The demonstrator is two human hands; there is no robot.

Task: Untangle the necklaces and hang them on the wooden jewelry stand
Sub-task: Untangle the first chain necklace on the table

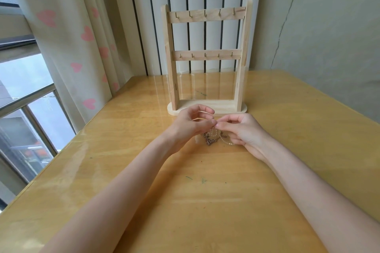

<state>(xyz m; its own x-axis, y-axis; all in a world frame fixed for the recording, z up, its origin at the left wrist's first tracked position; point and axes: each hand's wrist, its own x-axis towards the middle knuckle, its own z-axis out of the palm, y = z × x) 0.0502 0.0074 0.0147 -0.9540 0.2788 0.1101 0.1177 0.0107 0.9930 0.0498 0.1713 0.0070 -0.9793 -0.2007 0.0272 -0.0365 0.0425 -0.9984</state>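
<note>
A: Both hands are right over the middle of the wooden table [127, 170], just near of the wooden jewelry stand [207, 57]. The left hand [190, 124] has thumb and forefinger pinched together on a fine strand, the other fingers loosely curled above it.

B: And the right hand [239, 129] meets it fingertip to fingertip, also nipping the chain. The tangled necklaces [216, 139] dangle and pool beneath the two hands, touching the tabletop: a dark, reddish chain with small block-shaped links, and a pale beaded strand looping toward the right palm.

A: So this is the untangling step, clearly. Nothing hangs on the stand yet. Both rails, the upper rail [206, 16] and the lower rail [205, 55], show their five small brass hooks bare.

B: Early days in the task, I'd say. How badly the strands are knotted, I can't tell; the snarl is too small and half hidden by the fingers.

A: What does the next move call for?

B: Patience, by my reckoning. Drawing the two pinches gently apart to open a loop, then feeding one strand through. Pull hard and the knot likely tightens.

A: Then a lift to the far side, toward those hooks.

B: One necklace per hook, once they're free. The stand sits close, so the reach looks easy.
</note>
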